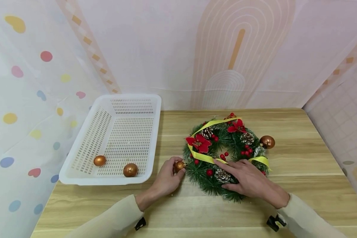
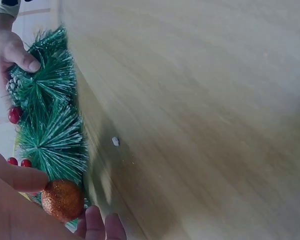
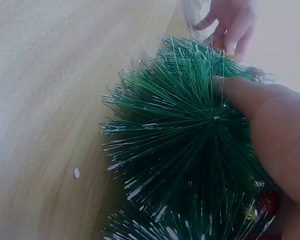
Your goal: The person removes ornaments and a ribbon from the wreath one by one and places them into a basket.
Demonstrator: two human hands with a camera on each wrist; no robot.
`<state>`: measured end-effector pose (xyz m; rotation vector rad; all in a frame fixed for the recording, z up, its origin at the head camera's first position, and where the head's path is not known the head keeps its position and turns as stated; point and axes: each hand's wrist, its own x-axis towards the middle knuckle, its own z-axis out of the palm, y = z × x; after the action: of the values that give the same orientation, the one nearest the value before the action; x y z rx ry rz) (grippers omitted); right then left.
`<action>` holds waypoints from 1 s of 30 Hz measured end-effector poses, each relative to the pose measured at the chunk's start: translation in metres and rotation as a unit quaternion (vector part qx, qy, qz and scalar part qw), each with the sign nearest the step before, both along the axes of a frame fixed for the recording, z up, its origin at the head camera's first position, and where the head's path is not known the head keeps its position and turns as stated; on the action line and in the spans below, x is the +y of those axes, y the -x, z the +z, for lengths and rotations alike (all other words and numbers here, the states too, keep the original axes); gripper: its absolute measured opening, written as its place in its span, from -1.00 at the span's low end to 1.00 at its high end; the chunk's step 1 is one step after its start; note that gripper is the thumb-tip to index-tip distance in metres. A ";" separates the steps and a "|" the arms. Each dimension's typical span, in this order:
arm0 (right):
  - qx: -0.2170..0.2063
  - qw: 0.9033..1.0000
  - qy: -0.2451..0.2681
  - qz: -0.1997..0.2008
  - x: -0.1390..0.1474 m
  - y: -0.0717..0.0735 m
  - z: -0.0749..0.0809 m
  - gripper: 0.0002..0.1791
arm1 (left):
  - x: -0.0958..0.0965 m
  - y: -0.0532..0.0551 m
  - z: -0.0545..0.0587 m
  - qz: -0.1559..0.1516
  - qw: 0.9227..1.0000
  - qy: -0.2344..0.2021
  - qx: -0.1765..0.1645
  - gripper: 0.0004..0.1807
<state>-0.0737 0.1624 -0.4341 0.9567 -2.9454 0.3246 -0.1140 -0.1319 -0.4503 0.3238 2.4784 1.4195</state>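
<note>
Wreath (image 1: 232,140), one, green: lay flat on the table (image 1: 303,155), right of the basket (image 1: 157,138), its far side close to the table's back edge

Trim on the wreath: red flowers (image 1: 198,143), pine cones (image 1: 247,138), red berries (image 1: 209,172) and a yellow ribbon (image 1: 217,122), which ran over the left part and showed again at the right edge

Gold ball (image 1: 179,167), one, glittery: sat at the wreath's left edge, cap turned to the needles; whether the cap touched them could not be told

Left hand (image 1: 166,178): was clamped on the gold ball, thumb and fingers curled about it

Right hand (image 1: 251,178): lay on the near right part of the wreath, fingers and thumb apart, a fingertip at the ribbon

Copper ball (image 1: 267,142), one, shiny: sat at the wreath's right edge; a broad stretch of wood ran from there to the table's right edge

Basket, one, white: stood near the table's left edge, back rim near the wall cloth (image 1: 172,49); a strip of wood parted its right rim from the wreath

Small ball (image 1: 99,160) and large ball (image 1: 130,170): lay apart in the basket's near end

White crumb (image 2: 115,141), one: lay on the wood just off the wreath's near edge, with open room between the forearms
</note>
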 end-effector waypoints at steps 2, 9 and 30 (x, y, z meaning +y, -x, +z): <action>0.000 1.000 0.000 0.000 0.000 0.000 0.000 -0.05 | 0.000 -0.002 0.002 0.002 1.000 -0.003 -0.001 -0.60; 0.000 1.000 -0.002 0.000 0.000 0.001 -0.001 -0.05 | 0.000 -0.010 0.006 0.003 1.000 0.000 0.006 -0.60; -0.002 1.000 -0.003 -0.003 0.000 0.000 0.000 -0.06 | 0.005 -0.018 0.025 -0.027 0.999 -0.024 0.034 -0.63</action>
<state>-0.0739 0.1623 -0.4344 0.9481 -2.9537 0.3189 -0.0965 -0.1269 -0.4256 0.4522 2.4718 1.4709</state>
